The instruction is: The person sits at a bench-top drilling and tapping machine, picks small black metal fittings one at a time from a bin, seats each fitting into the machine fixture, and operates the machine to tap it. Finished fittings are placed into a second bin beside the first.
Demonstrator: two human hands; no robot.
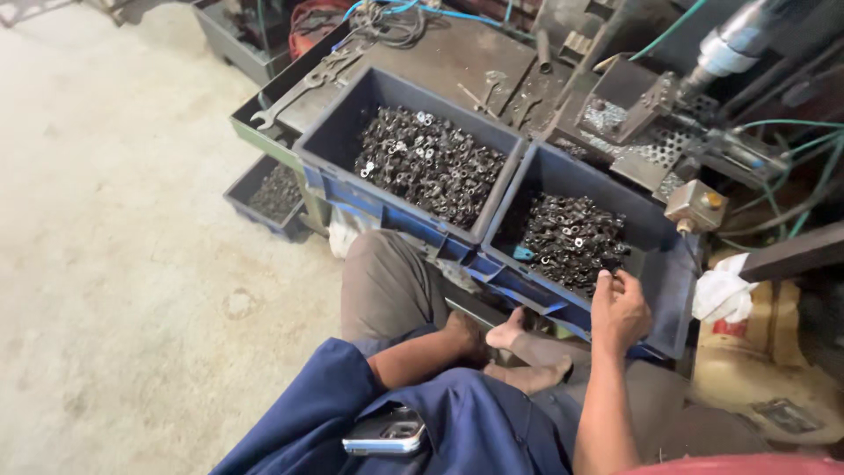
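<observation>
My right hand (619,308) reaches into the right blue bin (661,264), fingertips pinched on a small dark metal part at the edge of the heap of small dark metal parts (571,239). My left hand (466,339) rests low between my knees by my bare foot (508,334); its fingers are mostly hidden, so I cannot tell whether it holds anything. A second blue bin (338,132) to the left holds a similar heap of parts (429,163).
A metal workbench (457,62) with wrenches (303,88) stands behind the bins. A machine fixture (633,110) with hoses is at upper right. A small tray of parts (272,189) sits on the concrete floor (132,220). A phone (384,434) pokes from my pocket. A white rag (723,295) lies at right.
</observation>
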